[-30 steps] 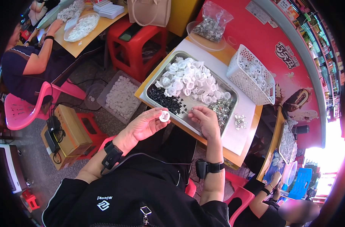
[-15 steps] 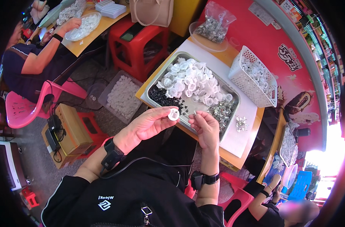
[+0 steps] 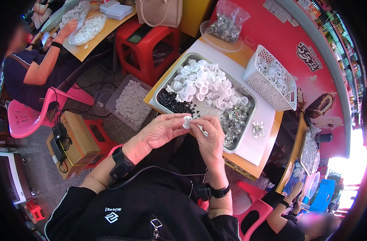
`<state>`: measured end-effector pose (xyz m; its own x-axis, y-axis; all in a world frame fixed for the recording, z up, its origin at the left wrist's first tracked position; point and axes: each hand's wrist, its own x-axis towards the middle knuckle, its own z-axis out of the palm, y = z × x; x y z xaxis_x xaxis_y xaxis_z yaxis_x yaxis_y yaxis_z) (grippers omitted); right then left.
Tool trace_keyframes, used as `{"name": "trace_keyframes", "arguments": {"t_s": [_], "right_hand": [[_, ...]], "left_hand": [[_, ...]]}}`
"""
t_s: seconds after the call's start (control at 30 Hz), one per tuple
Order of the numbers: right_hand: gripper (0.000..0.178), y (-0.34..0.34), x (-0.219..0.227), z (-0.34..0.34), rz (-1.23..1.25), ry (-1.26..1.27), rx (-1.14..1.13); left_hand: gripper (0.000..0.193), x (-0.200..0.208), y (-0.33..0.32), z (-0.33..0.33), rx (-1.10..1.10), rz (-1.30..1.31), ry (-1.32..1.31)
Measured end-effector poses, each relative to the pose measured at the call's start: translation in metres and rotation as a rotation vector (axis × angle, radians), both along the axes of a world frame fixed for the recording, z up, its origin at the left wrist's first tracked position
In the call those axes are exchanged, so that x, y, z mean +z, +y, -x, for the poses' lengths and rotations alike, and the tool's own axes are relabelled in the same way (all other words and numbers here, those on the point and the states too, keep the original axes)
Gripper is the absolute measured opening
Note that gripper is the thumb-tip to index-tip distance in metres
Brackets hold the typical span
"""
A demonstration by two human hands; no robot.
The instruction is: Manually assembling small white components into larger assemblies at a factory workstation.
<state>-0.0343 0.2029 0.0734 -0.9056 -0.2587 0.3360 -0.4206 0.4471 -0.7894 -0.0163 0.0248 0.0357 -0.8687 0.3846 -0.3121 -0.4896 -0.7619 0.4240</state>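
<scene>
Wooden table (image 3: 276, 121): white sheet (image 3: 247, 148) (bearing metal tray (image 3: 205, 109), loose metal pieces (image 3: 258, 129)), perforated white basket (image 3: 264, 89), clear dish (image 3: 210, 41).

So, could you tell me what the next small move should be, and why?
Probably a gentle press with the right hand: it touches the small round white plastic part that the left hand pinches, though whether anything sits inside is hidden.
</scene>
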Motion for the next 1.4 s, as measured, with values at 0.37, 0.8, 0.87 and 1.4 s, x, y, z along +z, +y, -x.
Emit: {"name": "trace_keyframes", "arguments": {"t_s": [0.37, 0.8, 0.87, 1.4], "right_hand": [[0.015, 0.006, -0.009, 0.003, -0.171, 0.215, 0.082], [0.021, 0.011, -0.005, 0.0, -0.297, 0.374, 0.139], [0.021, 0.012, -0.006, -0.001, -0.308, 0.4, 0.139], [0.021, 0.013, -0.012, -0.006, -0.342, 0.416, 0.168]], "left_hand": [[0.028, -0.01, 0.006, -0.002, 0.009, 0.103, 0.024], [0.026, -0.006, 0.013, -0.001, 0.022, 0.096, -0.017], [0.024, -0.001, 0.013, 0.0, -0.014, 0.129, 0.029], [0.016, -0.01, 0.021, -0.001, 0.036, 0.282, 0.002]]}}
